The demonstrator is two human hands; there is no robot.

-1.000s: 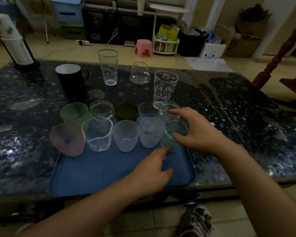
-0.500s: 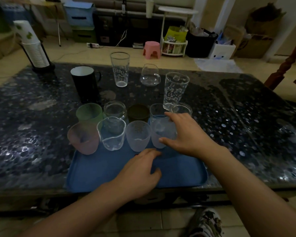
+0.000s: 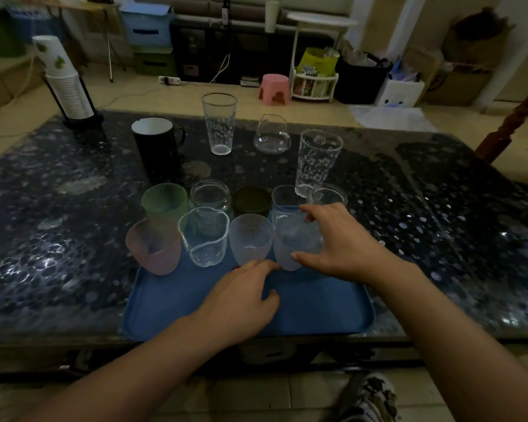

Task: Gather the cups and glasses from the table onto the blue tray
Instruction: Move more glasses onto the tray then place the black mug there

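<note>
A blue tray (image 3: 171, 309) lies at the table's near edge with two rows of cups on it. The front row holds a pink cup (image 3: 154, 248), a clear glass (image 3: 205, 239) and two frosted cups (image 3: 250, 239). A green cup (image 3: 165, 201), a glass jar (image 3: 210, 194) and a dark cup (image 3: 252, 201) stand behind. My right hand (image 3: 342, 245) curls over a glass jar (image 3: 315, 237), mostly hidden, at the front row's right end. My left hand (image 3: 241, 300) rests on the tray, holding nothing. On the table beyond stand a black mug (image 3: 157, 147), two tall glasses (image 3: 219, 123) and a small glass pitcher (image 3: 272, 135).
A stack of paper cups in a black holder (image 3: 66, 83) stands at the table's far left corner. The dark speckled table (image 3: 439, 208) stretches right of the tray. A wooden chair (image 3: 515, 123) is at the far right, and a pink stool (image 3: 274, 88) sits on the floor behind.
My right hand has brought the glass jar left and down into the front row beside the frosted cup. My left hand stays resting on the tray.
</note>
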